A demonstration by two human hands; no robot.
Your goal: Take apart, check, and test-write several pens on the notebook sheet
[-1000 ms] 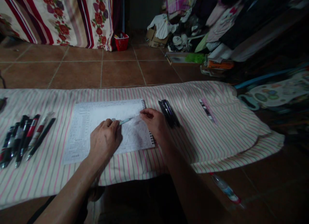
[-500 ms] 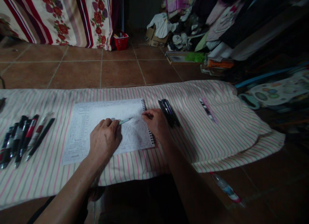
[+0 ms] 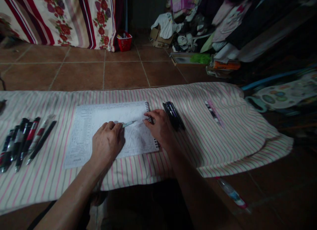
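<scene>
A spiral notebook [image 3: 104, 113] with printed and scribbled pages lies flat on the striped cloth, its coil on the right. My left hand [image 3: 107, 141] rests on the page, closed around a pale pen [image 3: 128, 123] whose tip points right. Over the coil edge hovers or rests my right hand [image 3: 159, 126], its thumb and forefinger parted near the pen's tip with nothing visible between them. Just right of that hand lies a bundle of dark pens [image 3: 173, 116].
Several pens [image 3: 24, 137] lie at the left of the striped cloth [image 3: 223, 141]. Two slim pens [image 3: 213, 113] sit further right. A plastic bottle [image 3: 232, 193] is on the tiled floor. Beyond are a red basket [image 3: 124, 42], a cardboard box [image 3: 159, 40] and piled clothes.
My right thumb and forefinger, close together before, have spread apart, and the hand has shifted slightly. My left hand and the pen have stayed in place.
</scene>
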